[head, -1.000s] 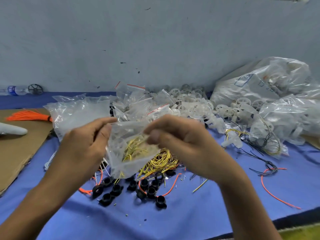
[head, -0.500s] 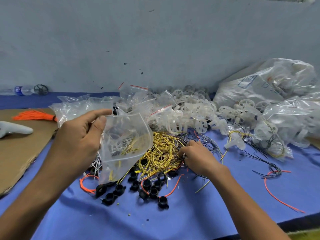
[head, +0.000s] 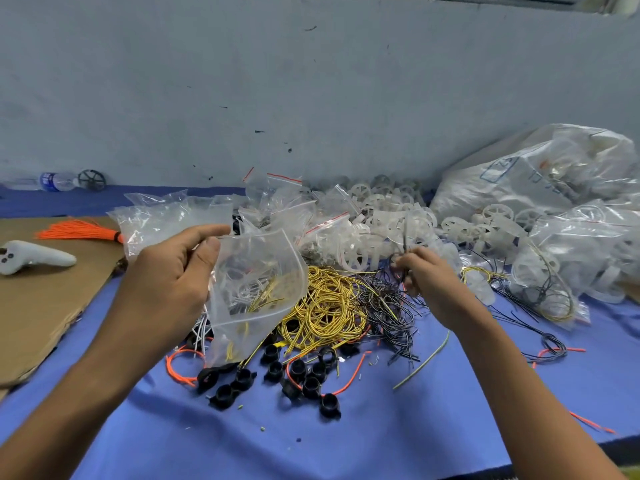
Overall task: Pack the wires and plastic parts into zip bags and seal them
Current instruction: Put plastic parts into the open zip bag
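Observation:
My left hand [head: 169, 282] pinches the top edge of a clear zip bag [head: 256, 292], held above the table with white parts and yellow wire inside. My right hand [head: 427, 282] pinches a thin dark wire [head: 404, 237] lifted from the tangle of dark wires [head: 388, 306]. Beside that tangle lies a heap of yellow wires [head: 325, 313]. Black plastic parts [head: 298, 375] and orange wires [head: 349, 375] are scattered on the blue cloth below the bag. White plastic wheels [head: 381, 216] pile up behind.
Empty zip bags [head: 173, 216] lie at the back left. Large bags of white parts [head: 554, 181] fill the right. A cardboard sheet [head: 38, 306] on the left carries an orange wire bundle [head: 76, 232] and a white controller [head: 34, 258]. A bottle [head: 52, 181] lies by the wall.
My right hand let go of the bag, reached down into the wire pile, then rose a little to the right with a dark wire. The left hand keeps holding the bag.

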`<state>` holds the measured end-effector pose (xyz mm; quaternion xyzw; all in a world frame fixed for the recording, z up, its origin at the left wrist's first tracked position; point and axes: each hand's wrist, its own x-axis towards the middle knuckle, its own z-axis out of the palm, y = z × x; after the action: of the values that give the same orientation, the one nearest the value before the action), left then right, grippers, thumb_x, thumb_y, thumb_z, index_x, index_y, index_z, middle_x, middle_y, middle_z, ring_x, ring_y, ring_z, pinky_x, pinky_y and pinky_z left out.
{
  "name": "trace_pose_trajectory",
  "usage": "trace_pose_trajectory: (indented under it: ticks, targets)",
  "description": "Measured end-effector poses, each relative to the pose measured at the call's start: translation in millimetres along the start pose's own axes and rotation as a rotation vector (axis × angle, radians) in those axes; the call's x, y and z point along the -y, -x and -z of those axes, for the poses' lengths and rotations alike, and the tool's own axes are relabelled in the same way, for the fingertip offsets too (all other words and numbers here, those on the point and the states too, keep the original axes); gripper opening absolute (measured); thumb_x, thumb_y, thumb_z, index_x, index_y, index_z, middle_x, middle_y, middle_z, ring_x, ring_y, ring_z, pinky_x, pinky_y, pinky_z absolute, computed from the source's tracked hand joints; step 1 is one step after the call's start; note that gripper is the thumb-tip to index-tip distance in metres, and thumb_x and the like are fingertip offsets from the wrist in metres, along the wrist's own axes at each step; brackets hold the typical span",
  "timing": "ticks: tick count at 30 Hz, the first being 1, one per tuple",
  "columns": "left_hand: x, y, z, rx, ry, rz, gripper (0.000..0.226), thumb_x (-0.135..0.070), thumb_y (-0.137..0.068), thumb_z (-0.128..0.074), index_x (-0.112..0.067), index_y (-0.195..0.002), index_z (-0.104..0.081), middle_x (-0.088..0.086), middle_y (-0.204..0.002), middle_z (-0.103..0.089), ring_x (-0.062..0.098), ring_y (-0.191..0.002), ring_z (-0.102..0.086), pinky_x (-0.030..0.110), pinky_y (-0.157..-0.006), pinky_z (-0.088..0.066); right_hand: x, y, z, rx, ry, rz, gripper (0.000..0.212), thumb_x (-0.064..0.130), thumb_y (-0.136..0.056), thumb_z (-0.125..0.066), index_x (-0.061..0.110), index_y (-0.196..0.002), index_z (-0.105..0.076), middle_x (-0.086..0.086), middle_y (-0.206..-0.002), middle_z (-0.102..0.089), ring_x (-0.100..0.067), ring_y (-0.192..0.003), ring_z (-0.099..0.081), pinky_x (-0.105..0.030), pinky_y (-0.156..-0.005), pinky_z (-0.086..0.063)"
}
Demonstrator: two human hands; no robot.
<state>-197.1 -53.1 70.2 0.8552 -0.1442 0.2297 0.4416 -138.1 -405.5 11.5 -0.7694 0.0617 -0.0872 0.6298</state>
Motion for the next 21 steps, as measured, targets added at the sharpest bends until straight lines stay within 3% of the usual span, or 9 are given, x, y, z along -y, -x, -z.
trace_pose_trajectory:
  ticks: [3, 8, 10, 12, 14, 16, 18, 21]
  targets:
    - [-0.2, -0.4, -3.1, -0.007, -0.006, 0.009, 0.022, -0.034, -0.103, -0.05, -0.047, -0.107, -0.067, 0.0, -0.05, -0.038, 0.036, -0.052, -0.042, 0.044, -0.047, -0.034, 14.0, 2.6, 0.9, -0.02, -0.325, 0.08, 0.011, 0.008, -0.1, -0.052, 0.009, -0.093, -0.06, -0.005, -0.081, -0.065, -0.012, -0.059, -0.051, -0.02, -0.051, -0.041]
    - [-4.7, -1.8, -7.3, -0.029, -0.032, -0.001, 0.022, -0.032, -0.102, -0.05, -0.038, -0.111, -0.069, 0.016, -0.057, -0.046, 0.027, -0.049, -0.042, 0.041, -0.053, -0.038, 33.3, 17.1, 0.5, -0.055, -0.416, 0.204, 0.017, 0.017, -0.102, -0.049, 0.019, -0.1, -0.067, 0.0, -0.075, -0.063, -0.01, -0.063, -0.055, -0.024, -0.055, -0.037]
    - [-5.7, -0.4, -10.5, -0.029, -0.053, -0.002, 0.022, -0.033, -0.101, -0.049, -0.034, -0.11, -0.07, 0.014, -0.057, -0.048, 0.023, -0.048, -0.042, 0.038, -0.052, -0.038, 44.4, 29.6, -1.8, 0.064, -0.549, 0.21, 0.019, 0.021, -0.103, -0.047, 0.018, -0.106, -0.066, 0.0, -0.068, -0.052, -0.014, -0.061, -0.053, -0.025, -0.053, -0.04]
    - [-8.1, 2.2, -15.0, -0.026, -0.078, -0.003, 0.023, -0.034, -0.102, -0.05, -0.031, -0.108, -0.071, 0.007, -0.054, -0.05, 0.018, -0.047, -0.044, 0.029, -0.047, -0.036, 58.2, 47.2, -5.5, 0.3, -0.596, 0.195, 0.021, 0.029, -0.1, -0.051, 0.018, -0.108, -0.067, 0.001, -0.065, -0.042, -0.014, -0.052, -0.046, -0.022, -0.048, -0.039]
    - [-12.0, 5.3, -20.8, 0.0, -0.119, -0.028, 0.023, -0.033, -0.102, -0.05, -0.029, -0.107, -0.072, -0.008, -0.05, -0.05, 0.011, -0.046, -0.045, 0.022, -0.045, -0.033, 72.5, 68.5, -13.5, 0.566, -0.45, 0.191, 0.028, 0.038, -0.094, -0.06, 0.018, -0.113, -0.067, 0.002, -0.063, -0.038, -0.009, -0.044, -0.039, -0.017, -0.043, -0.033]
    - [-18.1, 9.2, -27.0, 0.047, -0.136, -0.059, 0.023, -0.032, -0.102, -0.051, -0.028, -0.109, -0.072, -0.014, -0.051, -0.05, 0.006, -0.047, -0.046, 0.018, -0.048, -0.033, 83.5, 87.9, -28.3, 0.719, -0.096, 0.264, 0.026, 0.04, -0.093, -0.064, 0.024, -0.112, -0.07, 0.003, -0.06, -0.041, -0.007, -0.041, -0.039, -0.015, -0.04, -0.033]
    - [-23.5, 15.0, -32.3, 0.089, -0.152, -0.111, 0.023, -0.035, -0.102, -0.051, -0.03, -0.112, -0.071, -0.017, -0.053, -0.053, 0.004, -0.05, -0.05, 0.017, -0.051, -0.034, 87.5, 101.4, -47.0, 0.702, 0.228, 0.341, 0.016, 0.034, -0.095, -0.064, 0.028, -0.107, -0.072, 0.004, -0.061, -0.048, -0.007, -0.044, -0.043, -0.017, -0.039, -0.035]
    - [-28.7, 22.6, -34.9, 0.15, -0.153, -0.151, 0.025, -0.038, -0.103, -0.049, -0.033, -0.116, -0.07, -0.022, -0.055, -0.055, 0.002, -0.052, -0.052, 0.017, -0.05, -0.032, 80.6, 108.6, -62.8, 0.563, 0.254, 0.249, 0.017, 0.021, -0.098, -0.061, 0.022, -0.11, -0.071, 0.007, -0.067, -0.06, -0.004, -0.044, -0.048, -0.016, -0.041, -0.039]
